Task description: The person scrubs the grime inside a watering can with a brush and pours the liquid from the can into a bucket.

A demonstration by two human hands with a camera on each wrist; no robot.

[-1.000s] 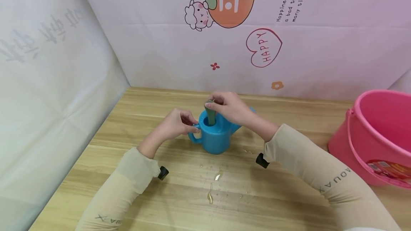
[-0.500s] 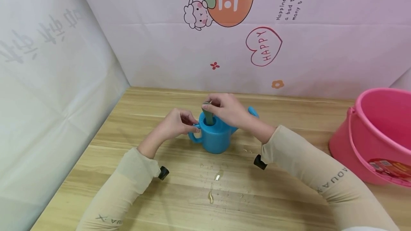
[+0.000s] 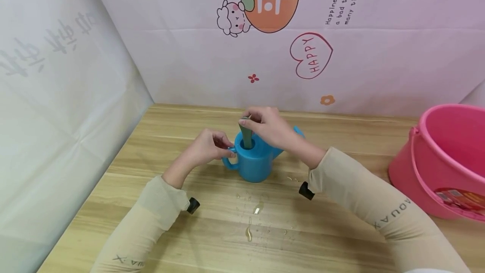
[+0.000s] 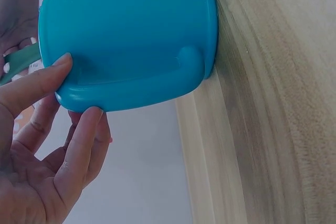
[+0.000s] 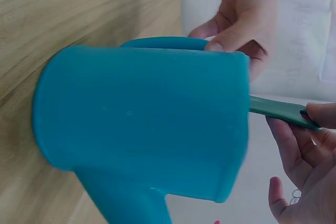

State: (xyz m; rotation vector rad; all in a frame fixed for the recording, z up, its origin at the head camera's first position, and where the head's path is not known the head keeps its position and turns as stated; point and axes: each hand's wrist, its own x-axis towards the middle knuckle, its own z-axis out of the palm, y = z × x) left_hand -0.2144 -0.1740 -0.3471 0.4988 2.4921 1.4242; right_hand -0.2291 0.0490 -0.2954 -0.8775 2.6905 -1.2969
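Observation:
A blue watering can (image 3: 254, 168) stands upright on the wooden table, its spout pointing right. My left hand (image 3: 209, 147) pinches the top of the can's handle (image 4: 142, 90) between thumb and fingers. From the can's round top opening rises a flat green handle (image 3: 247, 136); whatever is on its lower end is hidden inside the can. My right hand (image 3: 270, 127) holds the upper end of this green handle between thumb and fingers, above the opening. In the right wrist view the green handle (image 5: 278, 109) slants out of the can's mouth.
A pink bucket (image 3: 413, 172) with a carrying handle stands at the table's right side. Small puddles of water (image 3: 249, 231) lie on the wood in front of the can. A printed white cloth (image 3: 189, 54) hangs behind the table, with another on the left.
My right hand and the green handle have shifted slightly left, dipped a little, then risen again. The left hand and the watering can stay in place.

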